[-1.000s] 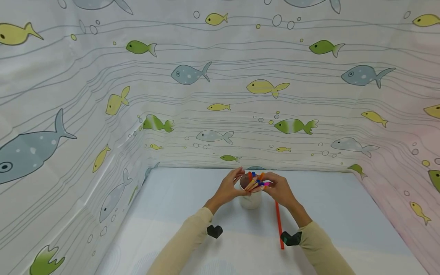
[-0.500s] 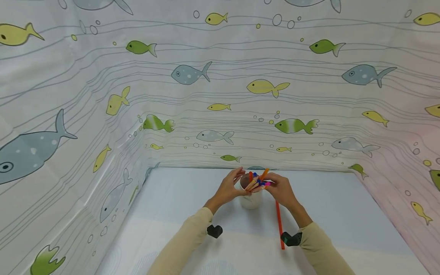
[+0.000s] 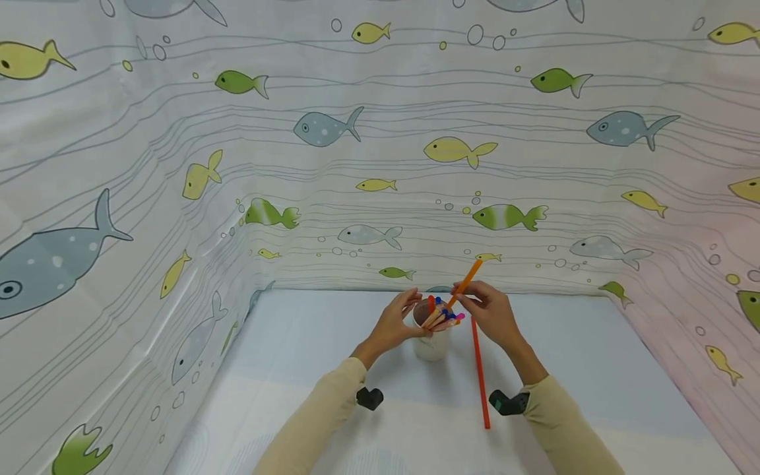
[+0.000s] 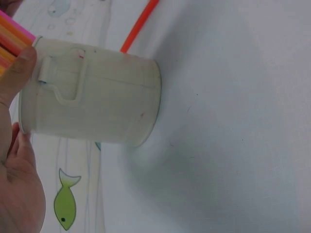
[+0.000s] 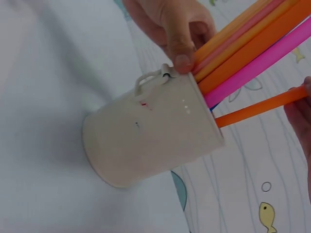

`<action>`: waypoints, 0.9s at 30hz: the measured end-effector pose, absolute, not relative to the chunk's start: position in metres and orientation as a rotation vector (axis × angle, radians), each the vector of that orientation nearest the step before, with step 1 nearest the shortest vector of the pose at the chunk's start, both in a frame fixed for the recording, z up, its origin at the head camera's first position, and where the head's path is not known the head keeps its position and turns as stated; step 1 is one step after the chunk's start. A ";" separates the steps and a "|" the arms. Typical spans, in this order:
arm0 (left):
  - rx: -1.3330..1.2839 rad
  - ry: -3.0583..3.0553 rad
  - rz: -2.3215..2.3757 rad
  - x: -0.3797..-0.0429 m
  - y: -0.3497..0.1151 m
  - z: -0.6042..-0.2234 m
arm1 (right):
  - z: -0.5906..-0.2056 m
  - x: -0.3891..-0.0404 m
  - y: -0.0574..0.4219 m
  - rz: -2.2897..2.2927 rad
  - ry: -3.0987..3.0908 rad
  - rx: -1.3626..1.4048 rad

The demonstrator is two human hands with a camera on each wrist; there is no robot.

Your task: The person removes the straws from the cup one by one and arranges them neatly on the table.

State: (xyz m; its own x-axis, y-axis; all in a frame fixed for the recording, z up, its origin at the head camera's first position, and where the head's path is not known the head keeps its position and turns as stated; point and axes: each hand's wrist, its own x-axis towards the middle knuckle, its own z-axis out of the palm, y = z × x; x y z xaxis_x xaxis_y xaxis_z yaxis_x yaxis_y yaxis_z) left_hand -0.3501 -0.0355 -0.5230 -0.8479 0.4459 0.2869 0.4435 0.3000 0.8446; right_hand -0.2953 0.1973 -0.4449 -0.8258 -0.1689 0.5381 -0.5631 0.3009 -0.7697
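Note:
A white cup (image 3: 432,349) with a small wire handle stands on the table, filled with thin coloured sticks (image 3: 438,315). My left hand (image 3: 394,323) grips the cup near its rim; its thumb (image 4: 22,65) lies against the bundle. The right hand (image 3: 489,313) pinches a plain orange stick (image 3: 469,277) between thumb and fingers. This stick slants up to the right, its lower end still inside the cup in the right wrist view. Beside it a pink stick (image 5: 262,65) and several orange ones lean out of the cup. The sticks' lower parts are hidden inside.
A long red stick (image 3: 481,376) lies on the white table (image 3: 534,369), right of the cup and beside the right forearm. Fish-patterned cloth (image 3: 415,218) rises behind the table and along both sides.
My right hand has lifted the orange stick upward and to the right, so more of it shows above the rim. The left hand and the cup have stayed put.

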 end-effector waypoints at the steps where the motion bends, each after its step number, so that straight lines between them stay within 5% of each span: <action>1: 0.866 2.529 1.647 -0.350 -0.035 -0.522 | -0.438 -0.293 0.198 1.534 -2.204 0.664; 19: 0.884 2.540 1.653 -0.348 -0.036 -0.523 | -0.383 -0.295 0.223 1.543 -2.120 0.633; 27: 0.888 2.530 1.654 -0.348 -0.036 -0.521 | -0.406 -0.318 0.256 1.695 -2.104 0.470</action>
